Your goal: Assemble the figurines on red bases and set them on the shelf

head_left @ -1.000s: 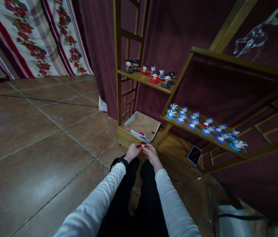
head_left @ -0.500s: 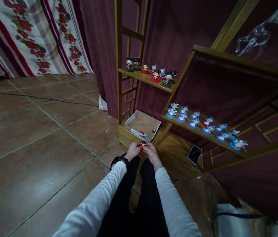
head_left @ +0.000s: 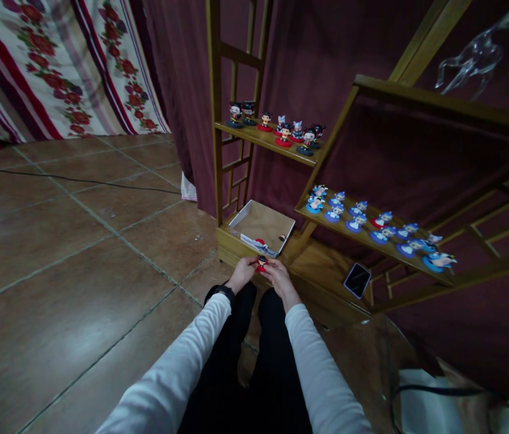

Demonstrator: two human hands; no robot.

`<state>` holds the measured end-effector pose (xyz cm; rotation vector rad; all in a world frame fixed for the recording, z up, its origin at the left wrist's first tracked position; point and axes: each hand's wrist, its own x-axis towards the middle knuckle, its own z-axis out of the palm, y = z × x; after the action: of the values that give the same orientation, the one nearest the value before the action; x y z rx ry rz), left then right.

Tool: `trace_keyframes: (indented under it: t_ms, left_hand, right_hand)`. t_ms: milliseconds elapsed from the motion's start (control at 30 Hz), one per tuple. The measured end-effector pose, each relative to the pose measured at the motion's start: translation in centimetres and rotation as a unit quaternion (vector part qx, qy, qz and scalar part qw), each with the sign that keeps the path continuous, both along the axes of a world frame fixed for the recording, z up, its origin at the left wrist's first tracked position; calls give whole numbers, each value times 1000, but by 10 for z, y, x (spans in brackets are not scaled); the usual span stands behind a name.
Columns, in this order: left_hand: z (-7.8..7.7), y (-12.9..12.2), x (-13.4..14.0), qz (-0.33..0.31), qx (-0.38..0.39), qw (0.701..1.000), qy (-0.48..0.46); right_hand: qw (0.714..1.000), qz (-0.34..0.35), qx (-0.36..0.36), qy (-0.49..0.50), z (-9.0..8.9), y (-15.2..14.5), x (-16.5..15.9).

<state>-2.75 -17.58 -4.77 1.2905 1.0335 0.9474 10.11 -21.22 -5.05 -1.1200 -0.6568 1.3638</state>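
Note:
Between my two hands is a small figurine (head_left: 261, 263) with dark hair and a red base. My left hand (head_left: 242, 274) pinches it from the left side, a dark watch on that wrist. On the other side, the fingers of my right hand (head_left: 280, 279) are closed on the same figurine. Just beyond my hands sits an open shallow cardboard box (head_left: 261, 219) on the low wooden ledge. A red piece (head_left: 259, 242) and another small figure (head_left: 282, 237) lie inside the box near its front and right.
Similar figurines (head_left: 283, 135) stand on the upper left shelf. Several blue and white figurines (head_left: 355, 222) line the lower right shelf. A phone (head_left: 357, 281) lies on the ledge at right. A clear horse ornament (head_left: 473, 63) is up at top right. A cable (head_left: 73, 180) crosses the tiled floor.
Both hands have lifted the figurine very slightly, and it looks a little more upright. The view has shifted a touch; the box and shelves stay as they were.

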Motion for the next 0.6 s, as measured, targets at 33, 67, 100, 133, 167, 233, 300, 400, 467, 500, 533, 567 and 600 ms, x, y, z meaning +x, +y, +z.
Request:
trace_keyframes:
  t_ms: [33, 67, 100, 133, 167, 233, 300, 400, 467, 500, 533, 567, 600]
  left_hand:
    - [0, 0, 0, -2, -2, 1000, -3]
    - [0, 0, 0, -4, -6, 1000, -6]
    - [1, 0, -1, -5, -10, 1000, -9]
    - [1, 0, -1, -5, -15, 1000, -14]
    - [2, 0, -1, -7, -21, 1000, -21]
    - [3, 0, -2, -13, -31, 999, -39]
    - [5, -1, -2, -27, -40, 997, -59]
    - [8, -2, -2, -38, -46, 995, -80]
    - [10, -3, -2, -34, -47, 995, -80]
    - [11, -4, -2, -31, -47, 996, -76]
    - [11, -4, -2, -29, -46, 996, -71]
    - [12, -4, -2, -27, -46, 996, -66]
    - [12, -4, -2, -26, -46, 997, -62]
  right_hand:
    - [1000, 0, -1, 0, 0, 0, 0]
    - [1000, 1, -2, 0, 0, 0, 0]
    - [1000, 2, -4, 1, 1, 0, -1]
    - [1000, 4, -5, 2, 1, 0, -1]
    - [1000, 5, -6, 4, 1, 0, -1]
    - [1000, 7, -6, 8, 1, 0, -1]
    - [1000, 9, -2, 10, 2, 0, -1]
    - [1000, 11, 6, 13, 2, -1, 0]
    - [1000, 13, 9, 15, 2, -1, -1]
    - [1000, 12, 10, 16, 1, -1, -1]
    - [1000, 11, 10, 17, 1, -1, -1]
    - [1000, 9, 9, 16, 1, -1, -1]
    - [1000, 5, 8, 15, 1, -1, -2]
